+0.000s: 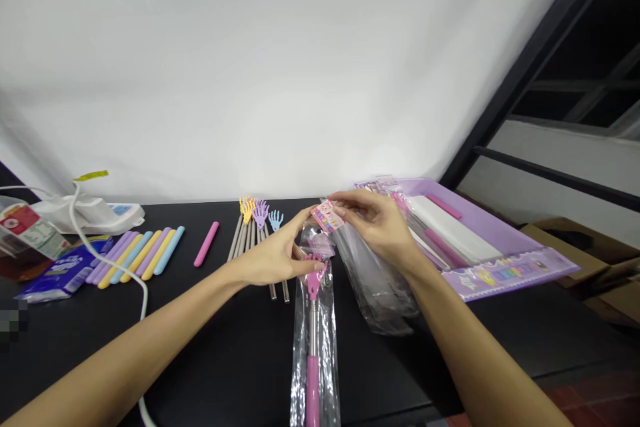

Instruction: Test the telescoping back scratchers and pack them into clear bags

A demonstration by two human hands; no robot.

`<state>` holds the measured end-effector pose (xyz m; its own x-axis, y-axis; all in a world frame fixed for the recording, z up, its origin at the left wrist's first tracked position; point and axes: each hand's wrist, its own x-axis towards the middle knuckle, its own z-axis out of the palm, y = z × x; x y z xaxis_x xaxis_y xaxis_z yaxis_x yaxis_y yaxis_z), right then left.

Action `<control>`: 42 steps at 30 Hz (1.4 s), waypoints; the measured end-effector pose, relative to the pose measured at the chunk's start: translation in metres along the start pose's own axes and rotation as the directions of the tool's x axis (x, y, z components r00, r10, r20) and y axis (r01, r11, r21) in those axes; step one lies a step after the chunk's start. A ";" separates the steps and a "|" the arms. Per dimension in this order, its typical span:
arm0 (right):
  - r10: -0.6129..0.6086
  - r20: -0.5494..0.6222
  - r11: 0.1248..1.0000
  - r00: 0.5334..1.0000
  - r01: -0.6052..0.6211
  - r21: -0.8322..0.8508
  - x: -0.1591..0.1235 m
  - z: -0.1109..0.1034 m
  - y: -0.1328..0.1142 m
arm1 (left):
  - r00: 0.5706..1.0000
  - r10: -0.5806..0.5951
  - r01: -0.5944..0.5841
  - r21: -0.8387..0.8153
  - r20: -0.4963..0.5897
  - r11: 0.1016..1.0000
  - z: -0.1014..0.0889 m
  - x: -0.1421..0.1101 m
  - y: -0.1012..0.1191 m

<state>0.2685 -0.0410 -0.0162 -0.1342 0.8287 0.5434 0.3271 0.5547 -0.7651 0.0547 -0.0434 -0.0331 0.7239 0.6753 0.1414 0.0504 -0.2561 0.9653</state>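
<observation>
A pink back scratcher (pixel 313 333) with a hand-shaped head and steel shaft lies inside a clear plastic bag (pixel 327 320), its lower end cut off by the frame. My left hand (pixel 275 253) holds the bag's upper end, thumb beside the pink claw and forefinger raised near the card. Between the thumb and fingers of my right hand (pixel 375 220) is a small pink printed card (pixel 327 216), tilted above the bag's top. Under my right wrist lies a stack of clear plastic bags (pixel 375 287).
Steel-shafted scratchers with yellow, purple and blue heads (pixel 261 213) lie behind my left hand. Farther left are a pink handle (pixel 207 243), several pastel handles (pixel 137 257), a blue packet (pixel 67 270), a power strip (pixel 117 215) and white cable (pixel 110 261). A purple display box (pixel 470 230) stands right.
</observation>
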 end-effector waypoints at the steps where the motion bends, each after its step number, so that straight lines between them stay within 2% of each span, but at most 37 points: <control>1: -0.014 -0.011 1.000 1.000 0.014 -0.008 0.000 0.000 0.000 | 1.000 0.002 -0.002 -0.003 0.002 1.000 0.000 0.000 0.000; 4: -0.023 -0.036 1.000 0.999 0.023 -0.013 0.001 0.000 -0.001 | 1.000 0.004 -0.004 -0.006 0.009 1.000 0.002 0.000 0.001; 8: 0.032 -0.022 0.999 0.999 -0.031 0.022 0.002 -0.001 -0.004 | 0.999 -0.033 0.033 0.002 0.003 0.999 0.002 -0.001 -0.001; 13: 0.077 0.052 0.997 0.996 -0.078 0.003 0.002 -0.005 -0.010 | 0.999 -0.050 0.050 0.010 0.007 0.999 0.002 -0.001 -0.002; 21: 0.012 0.169 0.996 0.986 0.004 -0.091 0.000 -0.006 -0.011 | 0.997 -0.071 0.072 -0.018 0.035 0.997 0.003 0.001 -0.002; 24: -0.016 0.194 0.988 0.981 0.045 -0.147 0.000 -0.005 -0.010 | 0.999 -0.037 0.038 -0.027 0.038 0.999 0.002 0.001 -0.002; 29: 0.010 0.279 0.981 0.960 0.045 -0.190 -0.002 -0.004 -0.010 | 1.000 -0.001 0.002 -0.040 0.017 0.999 0.002 0.001 0.000; 35: -0.013 0.204 0.967 0.979 0.064 -0.245 -0.001 -0.006 -0.012 | 0.999 -0.031 0.030 -0.016 -0.037 0.999 -0.002 0.001 -0.002; 42: 0.023 0.278 0.986 0.960 0.023 -0.163 -0.002 -0.004 -0.008 | 0.998 -0.014 0.014 -0.005 -0.063 1.000 -0.003 0.001 -0.006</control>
<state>0.2704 -0.0476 -0.0102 -0.3815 0.8296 0.4078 0.4717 0.5541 -0.6859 0.0530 -0.0389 -0.0379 0.6784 0.7210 0.1412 0.0572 -0.2434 0.9682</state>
